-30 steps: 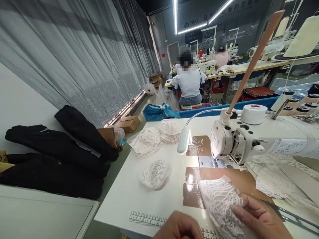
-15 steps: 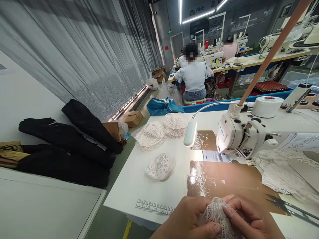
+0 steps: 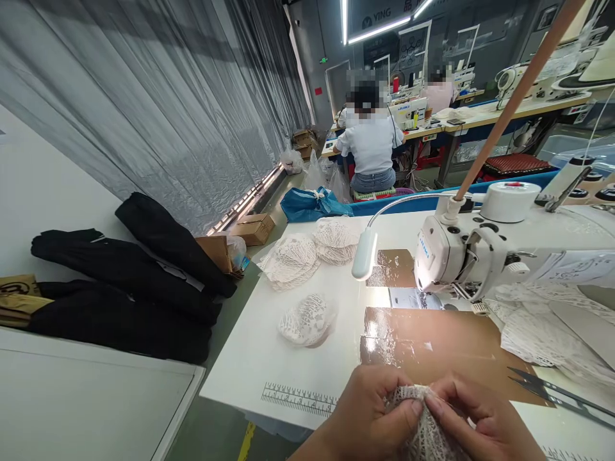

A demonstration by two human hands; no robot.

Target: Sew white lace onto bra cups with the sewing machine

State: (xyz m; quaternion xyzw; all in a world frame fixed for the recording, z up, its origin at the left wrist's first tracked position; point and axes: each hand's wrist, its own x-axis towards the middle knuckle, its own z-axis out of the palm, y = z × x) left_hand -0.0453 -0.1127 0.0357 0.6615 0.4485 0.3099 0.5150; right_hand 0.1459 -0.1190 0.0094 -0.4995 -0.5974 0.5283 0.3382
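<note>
Close to me at the table's front edge, a piece of white lace fabric (image 3: 425,432) is pinched between both my hands. My left hand (image 3: 372,410) closes thumb and fingers on its upper left edge. On the right side, my right hand (image 3: 475,416) grips the same edge, the two thumbs almost meeting. The lower part of the lace runs out of the picture. A single lace cup (image 3: 307,320) lies on the white table, left of my hands. Behind it are two stacks of lace pieces (image 3: 291,259). The sewing machine (image 3: 444,253) stands beyond my hands.
Thread snips (image 3: 552,390) lie right of my hands, near more lace pieces (image 3: 552,333). Brown board (image 3: 432,339) covers the table before the needle. A lamp (image 3: 365,255) hangs over the table. A ruler scale (image 3: 298,400) marks the front edge. A co-worker (image 3: 369,144) sits ahead.
My hands have risen slightly and drawn closer together on the lace, whose top edge is now folded and stretched between the thumbs. The view has shifted slightly.
</note>
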